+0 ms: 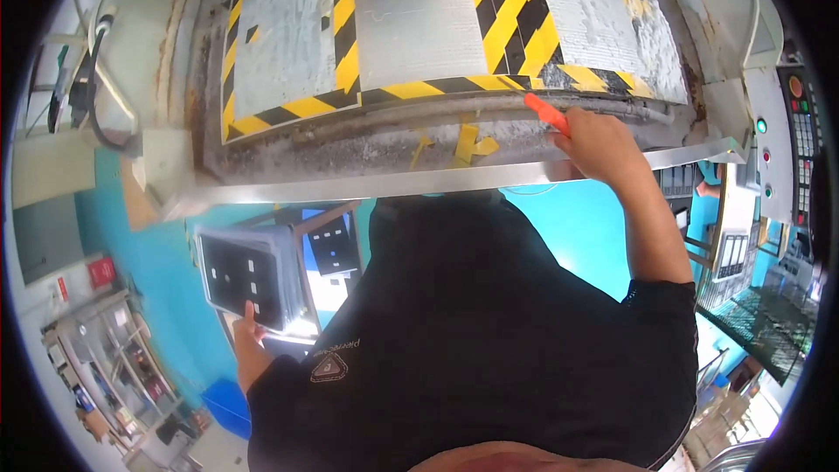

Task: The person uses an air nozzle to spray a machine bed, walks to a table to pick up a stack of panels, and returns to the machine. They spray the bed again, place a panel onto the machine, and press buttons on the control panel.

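My right hand [596,142] is closed round an orange-handled tool [546,114] above the front edge of the machine bed. A thin dark tip seems to extend from the tool toward the striped tape [446,87]; its exact kind is unclear. Low at my left side, my left hand [249,330] grips the lower edge of a black panel [240,280] with small white marks. One digit lies over the panel's face, and the other fingers are partly hidden. Behind that panel are several layered clear-edged sheets [293,275].
Yellow-and-black tape frames grey metal plates [419,22] on the bed. Loose yellow tape scraps [469,144] lie on its dirty ledge, behind a metal rim [419,182]. A button panel [800,149] stands at right, a black hose [94,92] at left, and a blue bin [227,406] below left.
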`<state>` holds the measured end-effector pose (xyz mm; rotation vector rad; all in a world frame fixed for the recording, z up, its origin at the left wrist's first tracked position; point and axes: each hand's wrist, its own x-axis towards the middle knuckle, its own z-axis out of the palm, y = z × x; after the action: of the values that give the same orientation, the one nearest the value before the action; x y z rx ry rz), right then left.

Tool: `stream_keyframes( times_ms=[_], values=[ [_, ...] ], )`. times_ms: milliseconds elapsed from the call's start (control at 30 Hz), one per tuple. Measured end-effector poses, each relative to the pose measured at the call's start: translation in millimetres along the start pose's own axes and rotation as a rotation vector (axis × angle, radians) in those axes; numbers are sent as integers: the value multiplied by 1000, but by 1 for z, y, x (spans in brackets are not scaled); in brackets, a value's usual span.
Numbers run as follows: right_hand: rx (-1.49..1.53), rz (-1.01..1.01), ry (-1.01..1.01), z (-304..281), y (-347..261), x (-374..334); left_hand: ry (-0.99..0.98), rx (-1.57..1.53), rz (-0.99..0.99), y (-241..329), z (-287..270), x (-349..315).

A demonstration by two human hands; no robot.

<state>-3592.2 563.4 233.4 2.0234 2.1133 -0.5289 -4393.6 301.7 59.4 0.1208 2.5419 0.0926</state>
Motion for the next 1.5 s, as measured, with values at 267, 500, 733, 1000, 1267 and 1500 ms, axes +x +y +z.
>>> stream_keyframes(
  times_ms=[267,500,733,1000,1267,1500],
  values=[
    [266,115,249,-7,37,123,-24,-236,30,1,-6,-16],
    [225,-72,24,29,-58,195,-186,-1228,272,-28,-8,-22],
    [394,46,96,16,-93,225,-23,-1348,392,-25,-45,-54],
    [327,114,196,10,32,67,196,-1334,605,91,-68,-96],
    [-167,105,923,-48,44,-60,-216,-986,951,317,-14,-144],
    [1092,-166,322,-38,-35,86,-1098,-954,1138,506,113,-322]
  ],
)
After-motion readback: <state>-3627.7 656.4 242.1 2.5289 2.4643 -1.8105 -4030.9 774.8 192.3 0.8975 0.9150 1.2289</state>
